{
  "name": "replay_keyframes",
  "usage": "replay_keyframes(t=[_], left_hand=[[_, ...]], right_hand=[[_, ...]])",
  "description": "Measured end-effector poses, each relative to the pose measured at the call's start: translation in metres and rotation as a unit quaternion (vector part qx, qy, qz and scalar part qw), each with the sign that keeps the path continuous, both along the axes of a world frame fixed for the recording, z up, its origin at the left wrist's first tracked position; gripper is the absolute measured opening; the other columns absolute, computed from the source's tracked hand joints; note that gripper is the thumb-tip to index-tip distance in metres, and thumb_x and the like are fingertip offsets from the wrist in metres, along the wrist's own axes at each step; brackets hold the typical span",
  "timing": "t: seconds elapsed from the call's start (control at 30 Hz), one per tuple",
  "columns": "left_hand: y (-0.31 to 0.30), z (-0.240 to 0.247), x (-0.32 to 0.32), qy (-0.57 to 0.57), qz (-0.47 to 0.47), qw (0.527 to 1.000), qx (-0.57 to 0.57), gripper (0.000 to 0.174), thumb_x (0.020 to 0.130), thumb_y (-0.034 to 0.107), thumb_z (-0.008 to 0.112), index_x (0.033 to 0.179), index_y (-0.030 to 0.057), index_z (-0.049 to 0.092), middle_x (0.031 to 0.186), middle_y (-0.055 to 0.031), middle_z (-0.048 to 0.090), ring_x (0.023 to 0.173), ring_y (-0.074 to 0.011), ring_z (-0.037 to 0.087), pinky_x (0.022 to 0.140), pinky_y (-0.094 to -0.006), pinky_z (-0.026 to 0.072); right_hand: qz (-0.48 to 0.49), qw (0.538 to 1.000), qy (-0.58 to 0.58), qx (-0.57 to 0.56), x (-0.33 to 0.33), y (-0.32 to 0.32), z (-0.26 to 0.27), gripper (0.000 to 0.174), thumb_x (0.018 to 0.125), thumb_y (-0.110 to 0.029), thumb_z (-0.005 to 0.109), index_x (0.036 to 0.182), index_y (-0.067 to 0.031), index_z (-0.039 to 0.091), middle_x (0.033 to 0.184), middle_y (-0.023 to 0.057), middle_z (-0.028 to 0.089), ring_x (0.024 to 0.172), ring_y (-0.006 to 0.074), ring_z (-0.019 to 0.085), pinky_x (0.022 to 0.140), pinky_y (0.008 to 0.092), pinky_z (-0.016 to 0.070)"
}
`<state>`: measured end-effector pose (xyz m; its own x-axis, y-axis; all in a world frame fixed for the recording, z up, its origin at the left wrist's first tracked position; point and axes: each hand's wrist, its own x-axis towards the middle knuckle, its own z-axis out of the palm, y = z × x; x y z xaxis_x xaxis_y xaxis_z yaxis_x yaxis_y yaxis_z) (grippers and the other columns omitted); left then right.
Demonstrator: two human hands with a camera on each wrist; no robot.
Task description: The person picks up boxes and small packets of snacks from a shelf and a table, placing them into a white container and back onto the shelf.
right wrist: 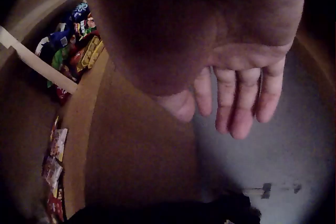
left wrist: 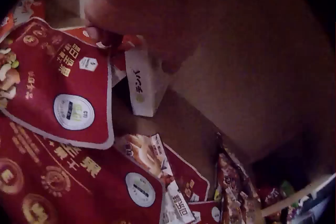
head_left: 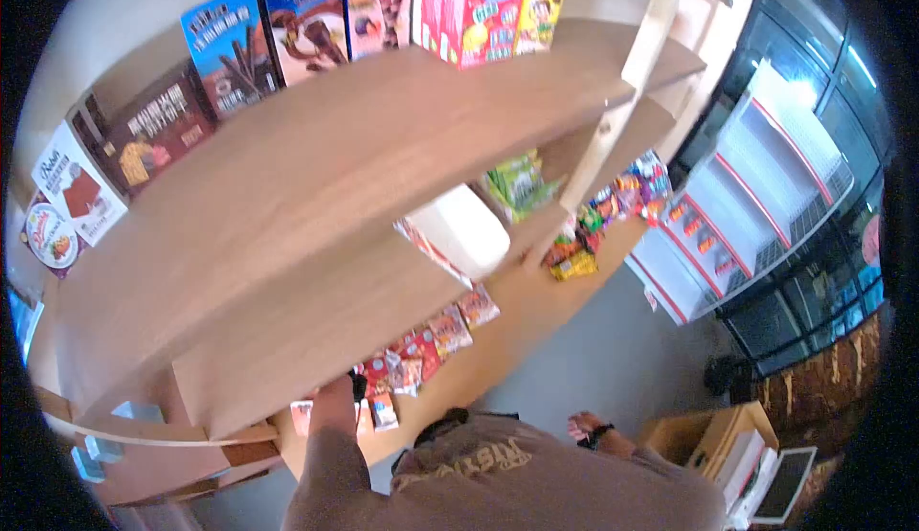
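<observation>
My left hand (left wrist: 144, 11) reaches under the wooden shelf; in the head view the shelf board covers most of it and only the forearm shows. In the left wrist view its thumb and fingers pinch a small white box (left wrist: 143, 85) with an orange end and dark lettering. Red snack pouches (left wrist: 58, 77) lie close beside the box, and a narrow white-and-tan packet (left wrist: 170, 192) is below it. My right hand (right wrist: 236, 61) hangs away from the shelves with fingers loosely extended and nothing in it.
Cookie boxes (head_left: 225, 47) line the upper shelf (head_left: 383, 138). A white bin (head_left: 464, 234) and green packets (head_left: 522, 184) stand on the level beneath. Snack packets (head_left: 412, 359) lie along the low ledge. An upright post (head_left: 613, 129), a white rack (head_left: 756, 186) and a cardboard box (head_left: 718, 435) are at right.
</observation>
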<state>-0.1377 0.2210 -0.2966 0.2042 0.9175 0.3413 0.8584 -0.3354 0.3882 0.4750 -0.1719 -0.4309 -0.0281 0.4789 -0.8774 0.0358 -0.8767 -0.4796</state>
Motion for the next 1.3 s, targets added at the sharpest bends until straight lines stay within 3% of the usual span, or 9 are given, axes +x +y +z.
replay_keyframes(t=[0.07,0.13,0.17,0.2,0.27,0.63,0.7,1.13,1.3], left_hand=[[0.01,0.014,0.006,-0.016,0.001,1.0,-0.015,0.038,0.092,0.039,0.05,0.103,0.0056,0.065,0.09,-0.0212,0.067,0.085,-0.0393,0.065,0.078,-0.0456,0.0513],[0.007,0.018,0.014,-0.033,0.002,0.999,-0.039,0.038,0.091,0.039,0.05,0.103,0.0054,0.065,0.09,-0.0212,0.067,0.085,-0.0392,0.064,0.078,-0.0455,0.0513],[0.001,0.019,0.018,-0.041,0.004,0.998,-0.055,0.038,0.091,0.039,0.05,0.103,0.0054,0.064,0.09,-0.0212,0.067,0.085,-0.0391,0.064,0.079,-0.0454,0.0513],[-0.007,0.019,0.023,-0.05,0.006,0.996,-0.071,0.038,0.091,0.039,0.05,0.104,0.0053,0.064,0.09,-0.0212,0.067,0.085,-0.039,0.064,0.079,-0.0453,0.0513],[-0.023,0.027,0.032,-0.067,0.01,0.993,-0.102,0.039,0.091,0.039,0.05,0.104,0.0051,0.064,0.09,-0.0213,0.067,0.086,-0.0389,0.064,0.079,-0.0452,0.0512],[-0.145,0.035,0.057,-0.162,0.061,0.945,-0.278,0.04,0.091,0.038,0.05,0.107,0.0043,0.063,0.091,-0.0214,0.066,0.087,-0.0382,0.064,0.08,-0.0445,0.0511],[-0.155,0.021,0.056,-0.068,0.018,0.925,-0.373,0.051,0.086,0.035,0.06,0.128,0.0064,0.051,0.12,-0.0219,0.057,0.1,-0.0365,0.061,0.083,-0.044,0.0494],[-0.214,0.147,0.078,-0.171,-0.184,0.951,-0.181,0.047,0.083,0.019,0.066,0.125,0.0029,0.052,0.122,-0.017,0.055,0.111,-0.0344,0.055,0.094,-0.041,0.0462],[-0.227,0.201,0.06,-0.222,-0.204,0.943,-0.139,0.042,0.08,0.015,0.071,0.117,0.0017,0.055,0.109,-0.0159,0.058,0.102,-0.0342,0.058,0.087,-0.0407,0.0487]], right_hand=[[0.006,0.997,0.075,0.018,0.027,-0.003,-0.052,0.033,0.096,-0.02,0.044,0.124,-0.0028,0.05,0.096,0.013,0.061,0.076,0.0211,0.06,0.05,0.0327,0.0474],[-0.165,0.734,0.653,-0.082,0.037,0.012,-0.076,0.034,0.096,-0.021,0.046,0.125,-0.0046,0.05,0.105,0.0151,0.062,0.086,0.0231,0.064,0.059,0.0346,0.0519],[-0.156,0.736,0.653,-0.086,0.035,0.027,-0.067,0.034,0.096,-0.021,0.046,0.125,-0.0046,0.05,0.105,0.0151,0.062,0.086,0.0231,0.064,0.059,0.0346,0.0519],[-0.11,0.911,0.391,-0.071,0.033,0.037,-0.056,0.034,0.096,-0.023,0.047,0.125,-0.0052,0.05,0.109,0.0149,0.062,0.09,0.0237,0.064,0.064,0.0355,0.0526],[0.025,0.999,0.019,-0.012,0.01,0.063,-0.018,0.033,0.096,-0.026,0.049,0.121,-0.0051,0.053,0.109,0.0132,0.064,0.091,0.0237,0.065,0.074,0.0366,0.0525],[0.205,0.933,0.068,0.288,-0.135,0.233,0.081,0.031,0.092,-0.028,0.061,0.113,-0.0049,0.058,0.094,0.0069,0.066,0.081,0.0169,0.063,0.07,0.031,0.0517],[0.255,0.912,0.066,0.316,-0.163,0.253,0.105,0.031,0.091,-0.027,0.061,0.113,-0.0049,0.058,0.094,0.0063,0.066,0.082,0.0156,0.063,0.071,0.0296,0.0513],[0.516,0.786,0.125,0.316,-0.236,0.256,0.156,0.056,0.082,-0.021,0.073,0.129,-0.0028,0.049,0.117,0.0104,0.062,0.105,0.0211,0.058,0.092,0.0358,0.0473],[0.459,0.795,0.271,0.291,-0.276,0.246,0.288,0.069,0.079,-0.022,0.078,0.135,-0.0033,0.043,0.126,0.0089,0.057,0.117,0.0196,0.052,0.1,0.0347,0.0416]])
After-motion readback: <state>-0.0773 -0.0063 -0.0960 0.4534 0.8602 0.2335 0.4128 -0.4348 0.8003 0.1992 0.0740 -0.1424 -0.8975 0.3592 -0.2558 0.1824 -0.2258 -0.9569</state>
